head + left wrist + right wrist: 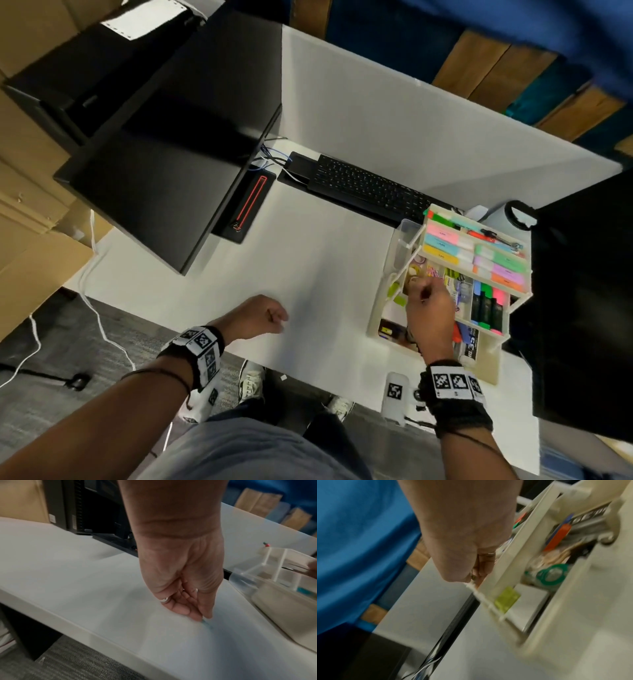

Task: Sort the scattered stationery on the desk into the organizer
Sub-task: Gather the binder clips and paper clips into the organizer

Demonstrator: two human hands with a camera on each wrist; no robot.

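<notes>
Landmark: cream tiered organizer (496,356), on the white desk (308,260).

Legible writing: only "NO.35" on a dark box (470,343) in the organizer's near compartment. The printing on the sticky-note pads is too small to read.

Contents. Top tier: stacked pastel sticky-note pads (442,245), pink, teal and yellow on one side, green, purple and orange (507,270) on the other. Middle tier: dark-bodied highlighters (488,306) with green, blue and pink caps; coloured paper clips (433,272) next to them. Near tier, from the right wrist view: a green-rimmed tape roll (552,573), a yellow-green translucent piece (506,599), an orange item (558,538).

Right hand (430,308): over the organizer's middle tier, fingers curled together at the compartment edge. What they pinch, if anything, cannot be made out; blurred.

Left hand (185,588): on the desk well to the left of the organizer, thumb and fingertips (197,616) pressed together on a small bluish object (206,624) lying on the surface. Identity unclear (motion blur).

Behind the organizer: black keyboard (370,186).
</notes>
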